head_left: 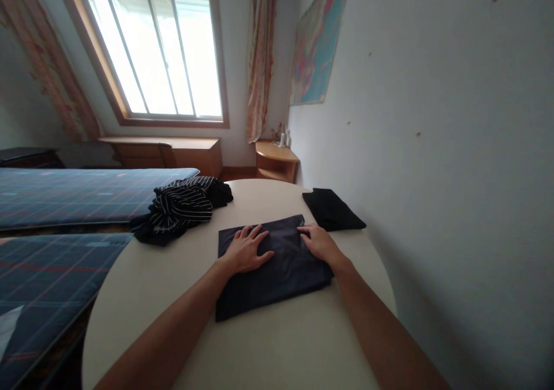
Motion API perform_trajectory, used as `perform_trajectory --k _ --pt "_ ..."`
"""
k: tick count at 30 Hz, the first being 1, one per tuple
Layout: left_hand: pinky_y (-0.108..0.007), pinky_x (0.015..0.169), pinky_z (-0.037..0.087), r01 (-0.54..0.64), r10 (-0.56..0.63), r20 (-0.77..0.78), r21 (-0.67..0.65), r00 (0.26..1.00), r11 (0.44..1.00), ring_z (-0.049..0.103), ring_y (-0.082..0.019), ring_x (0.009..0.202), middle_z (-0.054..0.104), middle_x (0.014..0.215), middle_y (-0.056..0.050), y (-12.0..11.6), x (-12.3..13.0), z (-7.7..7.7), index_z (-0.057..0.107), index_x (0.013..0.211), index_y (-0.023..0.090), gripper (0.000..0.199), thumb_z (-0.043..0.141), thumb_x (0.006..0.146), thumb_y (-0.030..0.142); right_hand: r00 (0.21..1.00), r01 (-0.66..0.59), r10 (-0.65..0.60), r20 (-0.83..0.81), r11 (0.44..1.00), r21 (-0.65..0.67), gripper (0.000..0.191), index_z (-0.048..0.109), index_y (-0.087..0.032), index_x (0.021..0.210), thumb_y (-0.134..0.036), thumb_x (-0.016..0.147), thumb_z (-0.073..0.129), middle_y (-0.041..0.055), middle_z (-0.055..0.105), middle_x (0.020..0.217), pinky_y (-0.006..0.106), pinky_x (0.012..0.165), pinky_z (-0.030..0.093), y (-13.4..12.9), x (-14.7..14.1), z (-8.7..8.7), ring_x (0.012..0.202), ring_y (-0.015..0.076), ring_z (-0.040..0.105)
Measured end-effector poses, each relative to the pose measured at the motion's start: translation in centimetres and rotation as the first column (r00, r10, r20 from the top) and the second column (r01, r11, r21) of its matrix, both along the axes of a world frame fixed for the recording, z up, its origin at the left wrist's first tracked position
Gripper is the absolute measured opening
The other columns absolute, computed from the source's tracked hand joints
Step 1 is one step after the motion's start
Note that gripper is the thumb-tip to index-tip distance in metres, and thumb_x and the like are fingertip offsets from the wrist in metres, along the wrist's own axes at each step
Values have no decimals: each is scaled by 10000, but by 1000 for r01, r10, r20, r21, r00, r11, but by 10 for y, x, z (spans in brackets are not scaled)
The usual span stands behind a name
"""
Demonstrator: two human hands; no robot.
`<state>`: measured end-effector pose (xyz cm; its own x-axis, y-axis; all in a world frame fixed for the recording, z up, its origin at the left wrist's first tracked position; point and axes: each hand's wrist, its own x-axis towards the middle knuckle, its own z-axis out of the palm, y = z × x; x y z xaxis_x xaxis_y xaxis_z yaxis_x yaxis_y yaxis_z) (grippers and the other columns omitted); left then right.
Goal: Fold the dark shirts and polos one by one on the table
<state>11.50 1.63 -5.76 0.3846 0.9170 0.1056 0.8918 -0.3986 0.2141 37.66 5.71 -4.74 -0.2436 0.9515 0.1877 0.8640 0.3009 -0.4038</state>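
Note:
A dark navy garment (281,269), folded into a flat rough rectangle, lies on the round cream table (277,344). My left hand (247,250) rests palm down on its left part, fingers spread. At the garment's right side, my right hand (321,244) touches the cloth with its fingertips, the fingers slightly bent and the thumb apart. Small creases run across the fabric near this hand. Just beyond my right hand is a folded black cloth item (333,210). Which kind of garment the navy one is, I cannot tell.
A crumpled heap of black and white-striped clothes (184,205) sits at the table's far left edge. Beds with blue plaid mattresses (78,197) stand to the left. A white wall (454,194) rises close on the right. A corner shelf (277,152) stands behind the table.

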Motion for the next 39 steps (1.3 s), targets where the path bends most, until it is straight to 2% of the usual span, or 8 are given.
perform_trajectory --k 4,8,15,21,25,29,34,39 --pt "-574 1166 193 14 -13 23 -17 1000 1000 181 -411 1478 266 1619 -92 -6 0 -1 380 1516 276 819 435 852 754 1000 24 -24 9 1000 -10 346 701 -154 1216 -201 920 529 115 649 1276 290 1061 413 5 3 -7 1161 212 616" --pt "-579 1191 105 117 -117 51 -12 992 993 35 -418 1499 186 1642 -94 -28 2 -2 292 1552 295 953 473 781 826 1000 18 -18 7 1000 -2 363 684 -147 1244 -214 926 522 119 632 1292 295 1062 412 8 5 -13 1172 213 605" --pt "-610 1182 112 224 -223 26 -94 975 970 2 -441 1488 114 1649 -109 -53 11 6 215 1573 294 1080 500 709 877 1000 6 -6 6 1000 10 373 681 -146 1251 -218 924 517 124 629 1296 302 1056 418 7 6 -13 1179 221 602" --pt "-543 1206 123 70 -69 13 -49 998 996 109 -350 1507 230 1630 -59 -32 -11 8 362 1524 280 736 365 921 703 997 -3 5 -83 1000 25 369 692 -142 1229 -223 902 540 129 637 1306 335 1084 411 10 12 -12 1191 229 607" --pt "-535 1206 147 59 -57 50 -29 997 998 182 -316 1500 299 1607 -34 -17 -27 2 416 1493 290 627 363 962 620 986 -5 10 -166 1000 27 380 692 -121 1221 -245 888 555 143 649 1293 352 1081 421 14 20 -7 1184 235 617" --pt "-496 1176 265 -15 13 101 21 995 1000 390 -309 1413 497 1491 -69 -7 -43 6 551 1384 245 533 445 950 535 980 -36 47 -195 998 58 370 705 -133 1198 -263 874 581 134 669 1260 349 1065 435 16 20 12 1162 233 629" --pt "-368 1094 405 17 -20 254 13 967 1000 578 -254 1237 658 1300 -72 3 -61 10 649 1232 225 413 473 927 442 992 -103 109 -62 990 93 373 708 -158 1201 -234 850 607 124 655 1281 345 1064 428 11 -2 57 1168 239 619" --pt "-381 1031 460 24 35 527 -105 849 994 642 -275 1122 716 1185 -68 10 -68 8 709 1117 220 391 528 871 465 983 -143 133 128 987 69 351 725 -181 1172 -209 838 621 103 662 1255 331 1070 408 -1 -48 100 1170 260 607"
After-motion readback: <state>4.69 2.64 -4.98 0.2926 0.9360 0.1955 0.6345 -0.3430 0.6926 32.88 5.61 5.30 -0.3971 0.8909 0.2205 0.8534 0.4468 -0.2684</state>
